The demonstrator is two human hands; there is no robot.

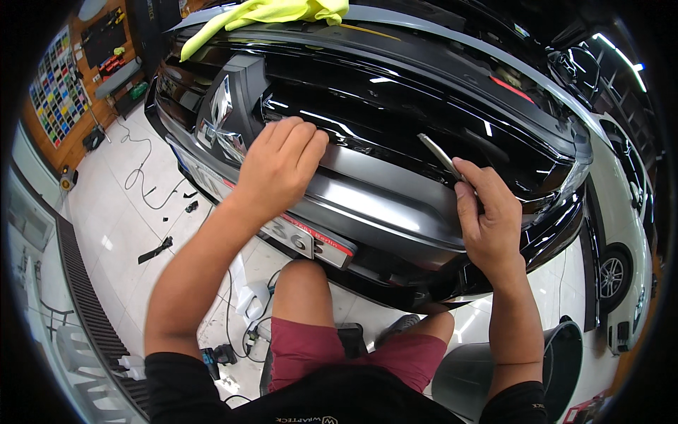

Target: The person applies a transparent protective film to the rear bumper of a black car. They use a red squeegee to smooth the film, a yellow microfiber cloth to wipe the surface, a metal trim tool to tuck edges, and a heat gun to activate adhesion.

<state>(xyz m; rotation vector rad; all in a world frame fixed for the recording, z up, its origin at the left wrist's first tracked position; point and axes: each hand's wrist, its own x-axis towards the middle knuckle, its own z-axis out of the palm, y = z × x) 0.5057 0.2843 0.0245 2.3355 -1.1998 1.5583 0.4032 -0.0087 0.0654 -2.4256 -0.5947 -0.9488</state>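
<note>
My left hand [286, 159] is closed, its fingers curled together at the seam between a glossy black panel [395, 120] and a satin grey trim panel [381, 201] on the car. Whatever its fingertips grip is hidden; a shiny, crinkled black edge [339, 128] runs beside them. In my right hand [491, 215] is a slim silver utility knife [439, 155], pinched between thumb and fingers. Its tip points up and left over the black panel, and whether it touches the surface I cannot tell. A chrome emblem [224, 127] sits left of my left hand.
A yellow-green cloth [261, 15] lies over the car's top edge. Below the trim hangs a licence plate [311, 240]. A large dark bin [466, 374] stands at lower right. Cables and a power tool [219, 355] lie on the tiled floor. A white car [625, 212] is parked right.
</note>
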